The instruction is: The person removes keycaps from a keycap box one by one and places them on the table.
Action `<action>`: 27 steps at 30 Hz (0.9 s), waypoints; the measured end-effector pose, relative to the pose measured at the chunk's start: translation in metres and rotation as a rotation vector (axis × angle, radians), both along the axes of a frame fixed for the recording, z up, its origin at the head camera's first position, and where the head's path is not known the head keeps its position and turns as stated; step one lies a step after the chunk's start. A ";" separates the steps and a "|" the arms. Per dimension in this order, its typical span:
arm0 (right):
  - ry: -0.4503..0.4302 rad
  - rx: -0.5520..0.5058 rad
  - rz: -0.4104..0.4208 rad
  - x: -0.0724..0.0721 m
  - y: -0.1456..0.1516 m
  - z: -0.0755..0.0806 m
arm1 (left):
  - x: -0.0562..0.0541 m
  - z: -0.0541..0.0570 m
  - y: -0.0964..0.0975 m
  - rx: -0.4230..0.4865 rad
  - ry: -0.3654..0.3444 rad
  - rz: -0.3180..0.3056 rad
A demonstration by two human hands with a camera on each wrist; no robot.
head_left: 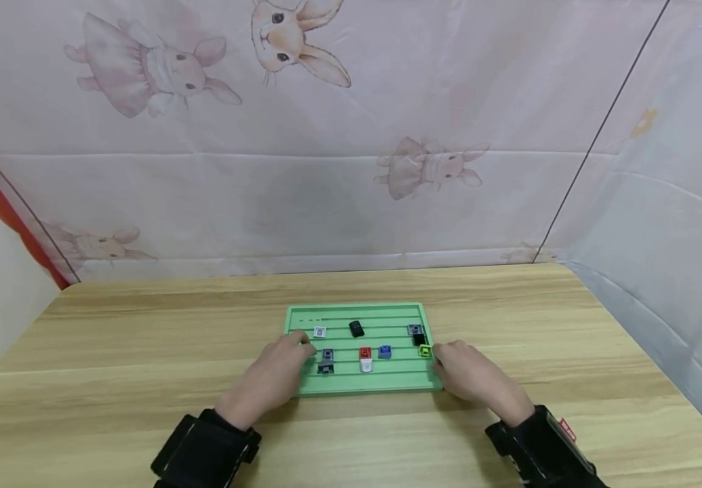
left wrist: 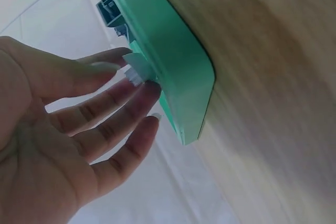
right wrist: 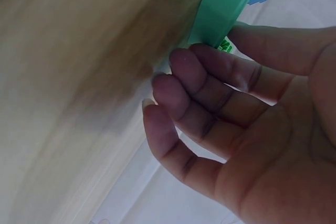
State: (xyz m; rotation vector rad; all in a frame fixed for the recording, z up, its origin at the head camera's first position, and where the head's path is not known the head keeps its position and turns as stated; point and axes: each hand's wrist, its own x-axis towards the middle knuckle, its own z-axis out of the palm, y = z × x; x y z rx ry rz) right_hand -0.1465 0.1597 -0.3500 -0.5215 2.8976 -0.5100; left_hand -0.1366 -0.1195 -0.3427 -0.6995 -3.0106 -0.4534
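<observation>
A pale green tray (head_left: 351, 389) with raised ridges lies on the wooden table. At its left edge, my left hand (head_left: 280, 366) pinches a small pale grey plastic piece (left wrist: 139, 67) with curled fingers and thumb. My right hand (head_left: 463, 369) is over the right edge, thumb and index finger closing round a small lime-green block (head_left: 425, 351). In the right wrist view, part of this green block (right wrist: 226, 45) shows between thumb and index finger, beside the tray's corner (right wrist: 218, 17); the fingertips hide the rest. The other right fingers are loosely bent.
On the tray are a white-grey square piece (head_left: 320, 332), a black piece (head_left: 356, 329), a red block (head_left: 365, 353) above a white one (head_left: 366, 366), a blue block (head_left: 384, 352), and grey pieces (head_left: 327, 354) near the left hand. A patterned cloth (head_left: 326, 210) hangs behind the table (head_left: 174, 325).
</observation>
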 end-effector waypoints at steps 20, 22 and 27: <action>0.003 0.017 0.003 -0.001 0.001 -0.001 | 0.022 0.015 -0.009 0.129 0.073 0.138; 0.005 0.017 0.004 -0.001 0.001 -0.001 | 0.025 0.016 -0.010 0.122 0.063 0.132; 0.009 0.019 0.006 -0.001 0.001 -0.001 | 0.030 0.019 -0.014 0.093 -0.013 0.122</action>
